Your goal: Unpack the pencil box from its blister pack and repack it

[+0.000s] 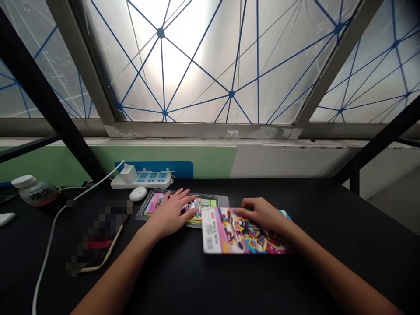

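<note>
Tray of clear plastic holds colourful items under outspread left hand, right hand gripping printed card.

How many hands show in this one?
2: the left hand is over the clear plastic tray, and the right hand is on the colourful printed card. No others show.

Bare forearms taper to slim, bare fingers.
</note>
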A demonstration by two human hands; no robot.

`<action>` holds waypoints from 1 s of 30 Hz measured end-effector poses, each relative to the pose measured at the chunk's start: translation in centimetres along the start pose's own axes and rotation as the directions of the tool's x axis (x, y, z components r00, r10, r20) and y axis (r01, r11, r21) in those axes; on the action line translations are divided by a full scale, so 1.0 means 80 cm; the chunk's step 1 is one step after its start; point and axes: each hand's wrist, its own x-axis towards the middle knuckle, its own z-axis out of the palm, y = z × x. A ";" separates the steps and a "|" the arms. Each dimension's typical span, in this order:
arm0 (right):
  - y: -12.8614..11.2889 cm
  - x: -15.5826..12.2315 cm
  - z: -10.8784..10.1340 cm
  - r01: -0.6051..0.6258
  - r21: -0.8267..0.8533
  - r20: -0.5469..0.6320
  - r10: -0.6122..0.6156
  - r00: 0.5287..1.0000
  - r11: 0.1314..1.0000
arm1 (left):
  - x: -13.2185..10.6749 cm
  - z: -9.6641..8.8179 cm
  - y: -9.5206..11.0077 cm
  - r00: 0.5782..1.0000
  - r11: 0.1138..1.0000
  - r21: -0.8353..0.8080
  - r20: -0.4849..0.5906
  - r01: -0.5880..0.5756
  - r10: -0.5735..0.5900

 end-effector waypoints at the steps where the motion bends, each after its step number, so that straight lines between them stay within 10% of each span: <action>1: 0.014 0.008 -0.007 -0.022 -0.006 0.006 0.022 1.000 1.000 | 0.000 0.000 0.001 1.000 1.000 0.000 -0.005 0.001 -0.001; 5: 0.036 0.024 -0.015 -0.053 -0.017 0.011 0.053 0.999 0.998 | -0.001 0.003 0.006 1.000 1.000 0.030 -0.025 0.007 -0.006; 14: -0.016 0.046 0.011 0.052 0.069 0.096 -0.059 0.994 0.996 | -0.003 0.005 0.007 1.000 0.997 0.072 -0.028 -0.009 0.011; 30: 0.029 0.048 -0.008 -0.047 0.165 0.094 0.031 0.995 0.985 | -0.003 0.006 0.003 0.999 0.998 0.063 -0.019 -0.028 0.030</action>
